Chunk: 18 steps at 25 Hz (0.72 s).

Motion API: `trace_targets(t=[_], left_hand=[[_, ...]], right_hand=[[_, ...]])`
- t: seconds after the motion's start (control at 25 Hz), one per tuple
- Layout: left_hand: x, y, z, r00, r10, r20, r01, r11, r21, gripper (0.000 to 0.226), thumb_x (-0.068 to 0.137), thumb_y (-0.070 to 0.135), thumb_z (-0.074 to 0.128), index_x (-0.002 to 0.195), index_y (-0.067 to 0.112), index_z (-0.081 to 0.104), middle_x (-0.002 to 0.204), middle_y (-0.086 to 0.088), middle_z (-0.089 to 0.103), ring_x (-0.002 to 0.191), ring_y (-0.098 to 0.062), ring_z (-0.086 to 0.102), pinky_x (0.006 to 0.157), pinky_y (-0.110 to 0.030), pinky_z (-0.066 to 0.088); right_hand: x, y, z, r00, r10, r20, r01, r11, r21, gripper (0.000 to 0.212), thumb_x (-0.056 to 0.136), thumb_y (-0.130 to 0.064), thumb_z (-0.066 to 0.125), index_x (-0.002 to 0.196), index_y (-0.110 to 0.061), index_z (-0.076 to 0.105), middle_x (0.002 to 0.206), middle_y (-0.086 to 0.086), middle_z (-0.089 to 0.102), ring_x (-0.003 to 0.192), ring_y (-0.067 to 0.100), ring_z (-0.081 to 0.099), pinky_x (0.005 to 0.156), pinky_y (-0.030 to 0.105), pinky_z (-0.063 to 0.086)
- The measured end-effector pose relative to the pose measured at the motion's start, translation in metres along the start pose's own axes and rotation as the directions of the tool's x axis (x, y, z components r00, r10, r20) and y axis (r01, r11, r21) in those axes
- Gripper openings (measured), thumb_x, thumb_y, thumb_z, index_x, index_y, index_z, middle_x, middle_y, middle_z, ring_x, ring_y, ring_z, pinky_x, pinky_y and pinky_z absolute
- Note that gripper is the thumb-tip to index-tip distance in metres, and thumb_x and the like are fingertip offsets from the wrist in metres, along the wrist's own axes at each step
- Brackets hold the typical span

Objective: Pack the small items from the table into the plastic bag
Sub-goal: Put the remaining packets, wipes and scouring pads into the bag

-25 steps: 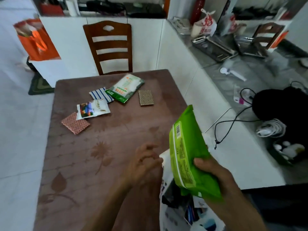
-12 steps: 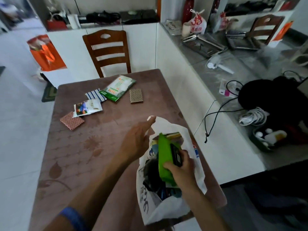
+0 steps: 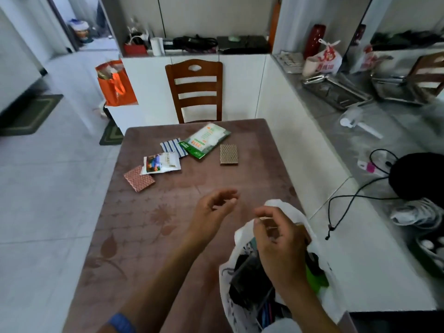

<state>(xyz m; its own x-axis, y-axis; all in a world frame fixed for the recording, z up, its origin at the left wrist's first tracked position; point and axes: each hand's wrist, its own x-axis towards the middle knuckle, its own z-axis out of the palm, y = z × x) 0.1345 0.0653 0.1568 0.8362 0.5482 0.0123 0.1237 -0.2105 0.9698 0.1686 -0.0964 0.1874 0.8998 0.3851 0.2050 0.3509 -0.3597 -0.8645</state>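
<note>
Brown patterned table (image 3: 149, 224), wooden chair (image 3: 194, 90) at far end. Five small items lie at the far side: green packet (image 3: 206, 140), striped pouch (image 3: 173, 147), white sachet (image 3: 161, 163), two textured pads. Plastic bag (image 3: 242, 308) at near right corner, green pack (image 3: 316, 280) inside. Left hand (image 3: 211, 212) loosely curled, empty; right hand (image 3: 278, 246) over bag mouth, fingers half-curled, empty

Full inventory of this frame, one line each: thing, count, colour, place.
Flat packets: 5 loose, far half of table: reddish patterned packet, white pictured pouch, blue-striped sachet, green-and-white pouch, tan patterned packet.
Plastic bag: 1, white, near right table corner, open, holds a green packet.
Table: 1, brown.
Wooden chair: 1, brown, behind table.
Orange bag: 1, far left.
Left hand: empty, above table.
Right hand: empty, over bag mouth.
</note>
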Motion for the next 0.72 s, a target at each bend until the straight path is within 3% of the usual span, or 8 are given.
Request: trace_targets(t=[0.08,0.2,0.36,0.48,0.6,0.72], left_hand=[[0.015,-0.013,-0.030,0.975,-0.173,-0.141,0.162,0.983,-0.084,0.022,0.090,0.011,0.062,0.107,0.024,0.066,0.101,0.004,0.070,0.084,-0.005,0.065,0.062,-0.009,0.049],[0.037,-0.045,-0.084,0.915,-0.321,-0.243,0.315,0.947,-0.064,0.025,0.089,0.009,0.062,0.110,0.021,0.067,0.103,0.001,0.069,0.087,-0.008,0.064,0.060,-0.013,0.046],[0.071,-0.108,-0.158,0.826,-0.460,-0.327,0.472,0.880,-0.046,0.026,0.088,0.011,0.063,0.112,0.020,0.067,0.105,-0.002,0.067,0.089,-0.011,0.062,0.067,-0.023,0.048],[0.098,-0.155,-0.193,0.755,-0.532,-0.384,0.565,0.824,-0.030,0.028,0.085,0.010,0.064,0.113,0.016,0.065,0.110,-0.007,0.066,0.093,-0.017,0.062,0.074,-0.028,0.048],[0.125,-0.193,-0.216,0.640,-0.605,-0.475,0.658,0.750,-0.070,0.034,0.084,0.018,0.065,0.118,0.012,0.063,0.114,-0.010,0.066,0.088,-0.019,0.060,0.072,-0.028,0.047],[0.161,-0.229,-0.228,0.518,-0.650,-0.557,0.723,0.680,-0.121,0.044,0.086,0.038,0.061,0.121,0.012,0.059,0.121,-0.010,0.062,0.105,-0.029,0.059,0.089,-0.039,0.050]], right_hand=[[0.021,-0.028,0.020,0.996,-0.088,0.019,0.088,0.996,0.029,0.011,0.087,-0.019,0.062,0.094,-0.023,0.069,0.082,-0.013,0.068,0.076,0.003,0.064,0.060,0.012,0.051],[0.050,-0.048,0.071,0.980,-0.121,0.159,0.129,0.991,-0.039,0.014,0.086,-0.016,0.065,0.096,-0.026,0.066,0.087,-0.012,0.065,0.079,0.001,0.060,0.063,0.013,0.047],[0.084,-0.063,0.159,0.939,0.010,0.343,0.031,0.993,-0.114,0.018,0.087,-0.022,0.064,0.099,-0.034,0.058,0.092,-0.019,0.056,0.086,-0.002,0.053,0.067,0.011,0.039],[0.119,-0.052,0.206,0.905,0.088,0.417,-0.001,0.979,-0.203,0.021,0.086,-0.025,0.062,0.106,-0.030,0.061,0.099,-0.014,0.057,0.086,0.003,0.051,0.069,0.022,0.039],[0.158,-0.024,0.250,0.865,0.160,0.475,-0.001,0.949,-0.317,0.023,0.086,-0.027,0.062,0.110,-0.028,0.060,0.105,-0.010,0.057,0.089,0.008,0.050,0.073,0.025,0.036],[0.208,0.024,0.275,0.809,0.349,0.473,-0.176,0.912,-0.371,0.017,0.084,-0.028,0.061,0.100,-0.028,0.062,0.095,-0.009,0.059,0.086,0.012,0.054,0.070,0.027,0.038]])
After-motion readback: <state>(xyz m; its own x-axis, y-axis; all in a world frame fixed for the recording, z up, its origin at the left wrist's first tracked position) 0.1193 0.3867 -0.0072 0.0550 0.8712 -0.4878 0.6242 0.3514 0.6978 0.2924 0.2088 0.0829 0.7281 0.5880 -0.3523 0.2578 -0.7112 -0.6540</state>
